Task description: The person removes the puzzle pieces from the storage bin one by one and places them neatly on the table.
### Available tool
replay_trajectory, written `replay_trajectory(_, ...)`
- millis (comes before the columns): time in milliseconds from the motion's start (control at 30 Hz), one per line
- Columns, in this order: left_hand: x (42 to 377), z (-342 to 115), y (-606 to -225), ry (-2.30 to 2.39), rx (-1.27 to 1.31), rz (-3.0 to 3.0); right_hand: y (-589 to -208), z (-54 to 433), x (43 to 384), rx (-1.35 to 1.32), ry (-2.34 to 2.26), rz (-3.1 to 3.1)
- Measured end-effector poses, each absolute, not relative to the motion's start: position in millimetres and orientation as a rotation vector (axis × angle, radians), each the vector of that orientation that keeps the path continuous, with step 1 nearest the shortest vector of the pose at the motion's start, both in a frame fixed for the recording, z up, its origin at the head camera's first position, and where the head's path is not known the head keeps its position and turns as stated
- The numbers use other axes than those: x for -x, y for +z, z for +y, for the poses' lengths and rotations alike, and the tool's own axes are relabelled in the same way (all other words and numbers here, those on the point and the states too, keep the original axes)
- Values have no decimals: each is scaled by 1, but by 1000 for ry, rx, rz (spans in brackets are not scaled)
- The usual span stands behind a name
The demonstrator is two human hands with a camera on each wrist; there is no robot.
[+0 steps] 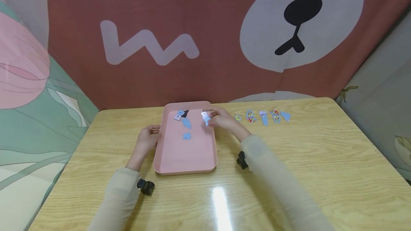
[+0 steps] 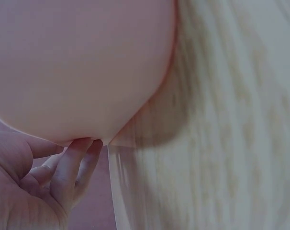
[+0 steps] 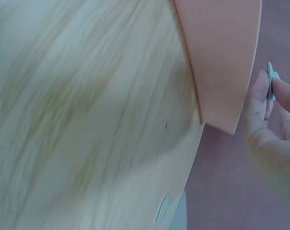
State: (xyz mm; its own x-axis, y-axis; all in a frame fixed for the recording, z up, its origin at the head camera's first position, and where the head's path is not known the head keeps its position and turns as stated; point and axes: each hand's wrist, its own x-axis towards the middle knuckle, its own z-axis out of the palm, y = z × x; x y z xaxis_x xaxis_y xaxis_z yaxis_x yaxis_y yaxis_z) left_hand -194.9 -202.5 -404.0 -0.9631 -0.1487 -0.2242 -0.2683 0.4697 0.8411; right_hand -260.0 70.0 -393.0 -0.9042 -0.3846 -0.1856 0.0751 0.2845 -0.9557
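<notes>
A pink tray [image 1: 179, 159] lies on the wooden table [image 1: 314, 167]. Several small blue puzzle pieces [image 1: 186, 123] lie in its far half. My left hand [image 1: 148, 139] holds the tray's left rim; the left wrist view shows its fingers [image 2: 71, 165] against the tray's pink outer wall [image 2: 78, 62]. My right hand [image 1: 221, 118] hovers over the tray's far right corner and pinches a light blue piece [image 1: 206, 117]. In the right wrist view that piece [image 3: 271, 81] sits thin between finger and thumb, beside the tray's edge [image 3: 221, 62].
A row of several coloured pieces [image 1: 263, 117] lies on the table to the right of the tray. A brown cloth with a bear face [image 1: 298, 20] hangs behind the table. Patterned cloths close off both sides.
</notes>
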Motion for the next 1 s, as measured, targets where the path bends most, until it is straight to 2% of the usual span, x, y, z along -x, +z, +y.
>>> replay_trajectory(1000,196,-203,-404,1506,397,2574,-408,156,263,181,-1599,2231)
